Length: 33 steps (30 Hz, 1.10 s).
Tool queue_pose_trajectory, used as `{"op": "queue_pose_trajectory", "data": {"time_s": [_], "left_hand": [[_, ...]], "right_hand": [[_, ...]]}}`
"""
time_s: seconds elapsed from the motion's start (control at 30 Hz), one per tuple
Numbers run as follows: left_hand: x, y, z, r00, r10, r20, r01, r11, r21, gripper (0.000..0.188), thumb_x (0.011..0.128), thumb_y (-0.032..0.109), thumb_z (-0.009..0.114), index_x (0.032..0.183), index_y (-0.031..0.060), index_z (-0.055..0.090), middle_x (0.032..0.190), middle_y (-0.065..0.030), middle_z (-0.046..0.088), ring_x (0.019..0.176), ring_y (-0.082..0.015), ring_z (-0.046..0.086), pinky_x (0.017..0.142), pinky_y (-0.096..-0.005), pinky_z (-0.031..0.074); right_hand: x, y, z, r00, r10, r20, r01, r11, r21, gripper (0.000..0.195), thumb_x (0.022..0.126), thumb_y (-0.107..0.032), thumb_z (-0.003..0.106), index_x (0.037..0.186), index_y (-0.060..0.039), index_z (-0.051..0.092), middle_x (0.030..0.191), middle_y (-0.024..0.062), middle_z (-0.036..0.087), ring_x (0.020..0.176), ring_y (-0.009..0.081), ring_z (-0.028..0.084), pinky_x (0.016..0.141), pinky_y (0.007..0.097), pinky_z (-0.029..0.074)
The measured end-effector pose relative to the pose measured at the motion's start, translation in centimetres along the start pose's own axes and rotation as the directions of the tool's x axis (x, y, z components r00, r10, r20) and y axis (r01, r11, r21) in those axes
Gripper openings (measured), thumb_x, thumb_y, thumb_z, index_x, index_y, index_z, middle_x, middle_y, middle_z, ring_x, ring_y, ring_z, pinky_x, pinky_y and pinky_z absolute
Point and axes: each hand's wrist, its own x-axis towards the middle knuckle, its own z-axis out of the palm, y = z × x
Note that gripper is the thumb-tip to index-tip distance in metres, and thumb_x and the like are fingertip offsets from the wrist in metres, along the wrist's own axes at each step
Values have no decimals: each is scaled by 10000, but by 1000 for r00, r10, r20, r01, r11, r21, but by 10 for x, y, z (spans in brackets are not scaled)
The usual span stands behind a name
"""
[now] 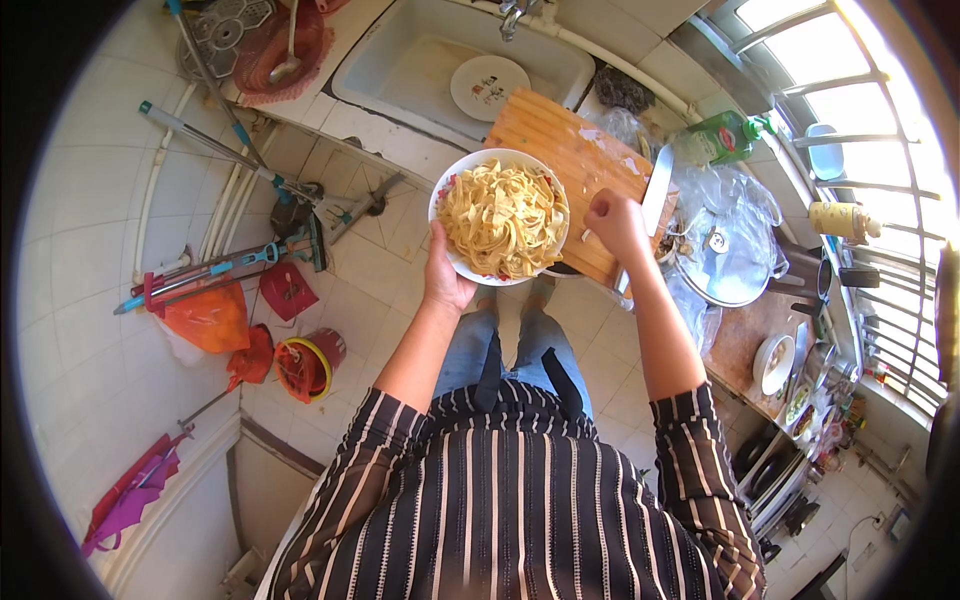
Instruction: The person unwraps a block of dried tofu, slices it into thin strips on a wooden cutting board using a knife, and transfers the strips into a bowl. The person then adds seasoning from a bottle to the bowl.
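Note:
My left hand point(446, 274) holds the rim of a white bowl point(437, 202) with a red pattern, heaped with pale strips that look like sliced tofu skin or wide noodles point(502, 217). To the right of the bowl, my right hand point(619, 225) is above a wooden cutting board point(555, 142), its fingers curled together; whether they pinch anything is too small to tell. Beside that hand, on the board's right side, lies a knife with a broad blade point(658, 180), partly hidden by my wrist. Small pale scraps stick to the board.
Behind the board is a sink point(405, 64) with a white plate point(491, 86) in it. A green detergent bottle point(716, 139) and a glass-like lid point(724, 262) under clear plastic are at the right. Mops point(225, 146) and a bucket point(307, 367) stand at the left.

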Motion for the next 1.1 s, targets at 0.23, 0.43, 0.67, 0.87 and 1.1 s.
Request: {"op": "queue_pose_trajectory", "data": {"time_s": [0.23,0.43,0.67,0.87,1.1], "left_hand": [[10,-19,21,993,-112,38,112,994,7,685,953,546,438,1451,96,300,1450,-127,403,1317,-299,423,1080,-475,371],[44,-48,32,965,-144,218,165,983,-80,724,899,549,551,1421,97,333,1416,-98,451,1281,-263,466,1068,-458,389],[60,-75,56,898,427,-105,-306,779,547,410,1011,329,471,1186,-31,556,1128,-94,614,1056,-166,555,939,-319,429],[91,-92,46,737,653,-173,-352,590,726,280,979,206,498,1111,-24,589,1055,-189,590,1021,-323,564,902,-405,433],[61,-65,74,797,603,-33,-416,589,693,382,988,166,467,1313,-32,490,1314,-183,512,1208,-261,507,1023,-353,388]], "right_hand": [[-15,-29,-26,999,12,-45,5,940,341,305,891,-232,651,1081,7,656,915,86,653,768,136,619,672,277,506],[-8,31,-18,938,256,236,-345,766,542,240,964,-310,545,948,-82,617,819,-21,567,749,94,516,643,279,451],[12,51,-16,934,286,212,-355,706,613,239,958,-261,558,1058,-60,640,821,-8,643,650,82,573,538,224,455],[31,80,-11,937,205,284,-324,813,483,276,968,-283,537,1126,-67,606,950,4,636,797,120,614,638,256,507],[26,46,-49,974,-93,-205,95,996,-4,298,898,-228,631,1132,-45,643,834,114,604,818,215,590,757,360,474]]}}
